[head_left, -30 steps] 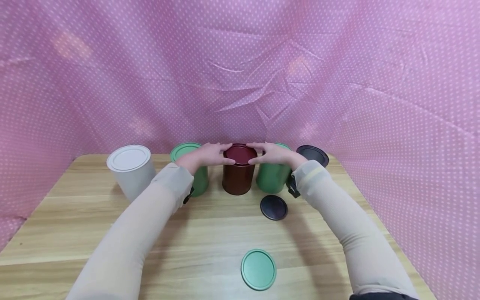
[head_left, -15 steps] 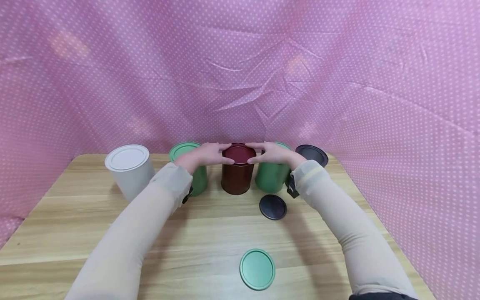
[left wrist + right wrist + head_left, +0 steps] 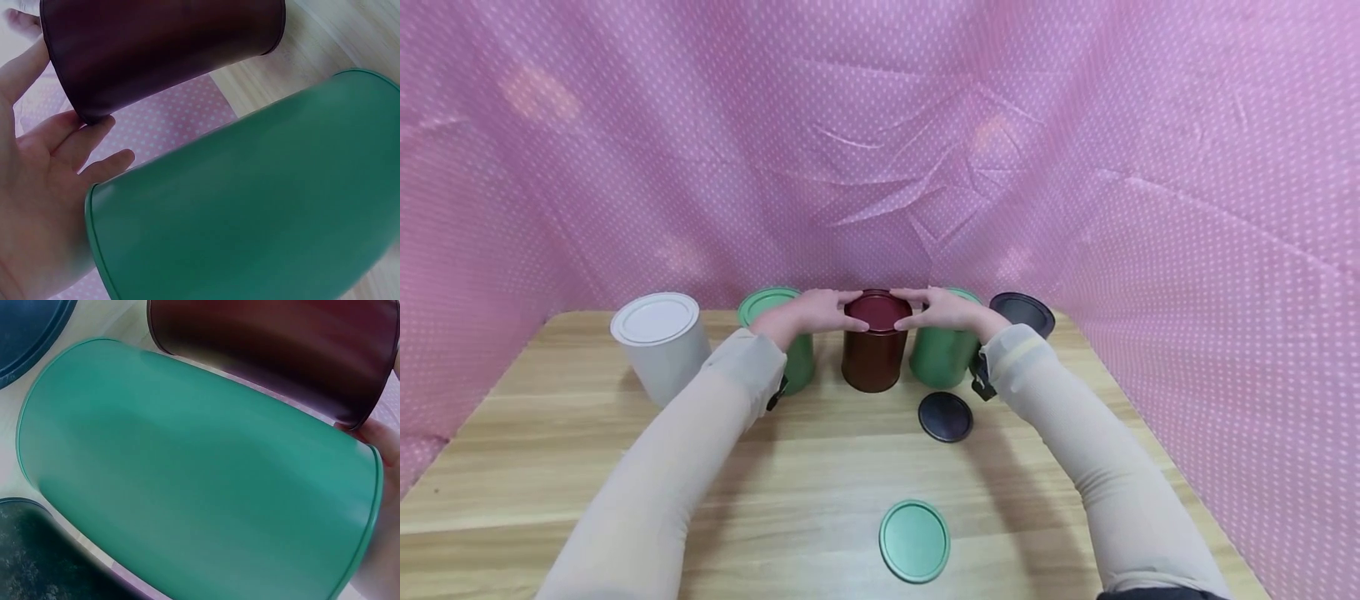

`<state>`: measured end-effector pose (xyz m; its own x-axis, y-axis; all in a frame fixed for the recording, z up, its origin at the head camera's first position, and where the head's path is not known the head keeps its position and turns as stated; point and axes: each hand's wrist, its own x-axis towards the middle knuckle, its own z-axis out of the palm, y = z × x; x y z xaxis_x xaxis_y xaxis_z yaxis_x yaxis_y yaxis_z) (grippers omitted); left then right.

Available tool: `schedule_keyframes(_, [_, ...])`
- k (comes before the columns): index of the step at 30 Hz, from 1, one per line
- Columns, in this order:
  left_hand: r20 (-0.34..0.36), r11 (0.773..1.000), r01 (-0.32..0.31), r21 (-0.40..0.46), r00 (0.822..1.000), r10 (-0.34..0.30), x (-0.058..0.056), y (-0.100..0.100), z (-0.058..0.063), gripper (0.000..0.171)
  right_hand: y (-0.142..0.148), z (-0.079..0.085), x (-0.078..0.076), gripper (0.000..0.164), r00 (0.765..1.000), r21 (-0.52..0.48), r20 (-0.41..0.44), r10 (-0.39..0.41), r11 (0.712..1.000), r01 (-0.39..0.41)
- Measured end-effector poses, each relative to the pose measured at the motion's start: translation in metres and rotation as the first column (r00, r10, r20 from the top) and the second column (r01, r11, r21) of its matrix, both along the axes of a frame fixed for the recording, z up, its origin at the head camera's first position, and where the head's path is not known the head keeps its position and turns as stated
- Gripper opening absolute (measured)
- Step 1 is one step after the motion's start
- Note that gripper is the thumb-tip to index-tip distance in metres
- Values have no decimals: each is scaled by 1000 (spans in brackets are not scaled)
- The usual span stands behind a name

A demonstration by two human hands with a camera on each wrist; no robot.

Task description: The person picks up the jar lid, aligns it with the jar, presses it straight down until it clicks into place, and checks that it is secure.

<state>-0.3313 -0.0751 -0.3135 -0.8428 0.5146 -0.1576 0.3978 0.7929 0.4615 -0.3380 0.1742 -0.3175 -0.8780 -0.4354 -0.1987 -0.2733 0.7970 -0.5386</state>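
A dark red canister [image 3: 872,362] stands upright at the back middle of the table, its top round and closed. My left hand [image 3: 816,313] holds its rim from the left, thumb in front and fingers behind. From the right, my right hand [image 3: 951,310] holds the same rim in a mirrored way. The left wrist view shows fingers of the left hand [image 3: 44,194] touching the rim of the canister [image 3: 162,50]. In the right wrist view, a green canister [image 3: 200,469] covers most of the right hand [image 3: 387,531].
Green canisters stand close on either side, left [image 3: 801,367] and right [image 3: 942,354]. Further out are a white canister [image 3: 662,354] and a black canister [image 3: 1026,310]. A black lid [image 3: 946,417] and a green lid [image 3: 914,542] lie on the wooden table [image 3: 805,500]. Pink dotted cloth [image 3: 880,167] hangs behind.
Both hands stay at the rim of the dark red canister. The head view shifts very slightly; nothing else visibly moves.
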Motion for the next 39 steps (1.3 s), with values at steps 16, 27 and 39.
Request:
schedule_keyframes(16, [32, 999, -33, 9, 999, 33, 4, 2, -6, 77, 3, -8, 3, 68, 1000, -38, 23, -21, 999, 22])
schedule_keyframes(27, [27, 997, -70, 45, 997, 69, 1, 2, -2, 77, 0, 1, -2, 69, 1000, -39, 14, -1, 999, 2])
schedule_keyframes(39, [8, 999, -51, -6, 999, 51, 1, 5, 4, 75, 1, 1, -1, 70, 1000, -31, 19, -8, 999, 8])
